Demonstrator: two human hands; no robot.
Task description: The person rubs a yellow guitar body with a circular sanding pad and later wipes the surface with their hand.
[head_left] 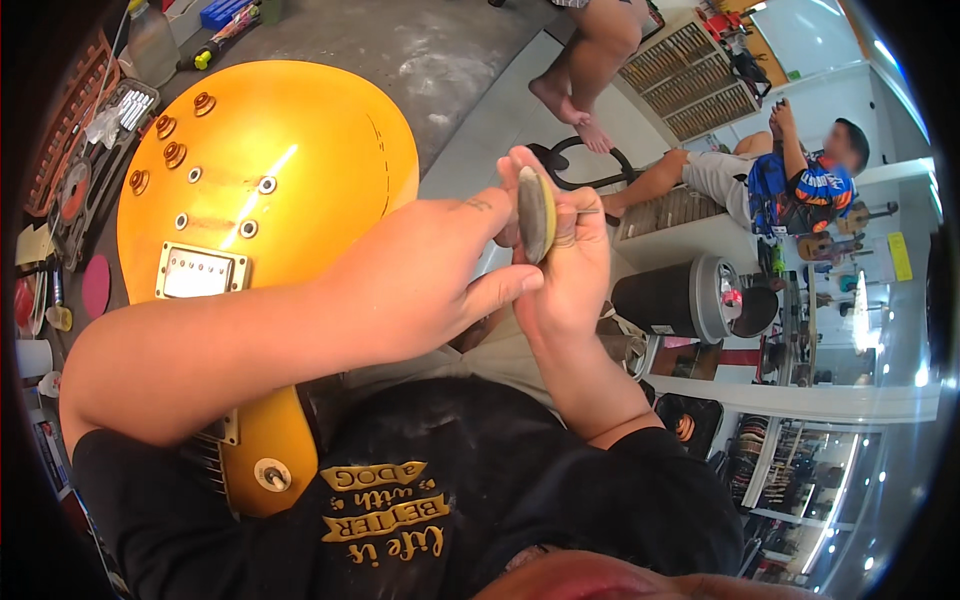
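Note:
My left hand (430,260) and my right hand (570,250) meet right of the guitar, both gripping a flat round pad (536,215), yellowish at the edge with a grey, worn face, held on edge. The left fingertips are mostly hidden behind it. Beneath my left forearm lies a yellow electric guitar body (310,170) with brown knobs (173,154), open bushings (267,185), a chrome-framed pickup (198,274) and a toggle switch (272,473).
Grey worktop (390,45) with tool case (120,110), bottle (150,50) and pink disc (96,285) at left. Another person's bare legs (590,70) at top; a seated person (800,180) holds something at right. A black bin (670,295) stands beside my right arm.

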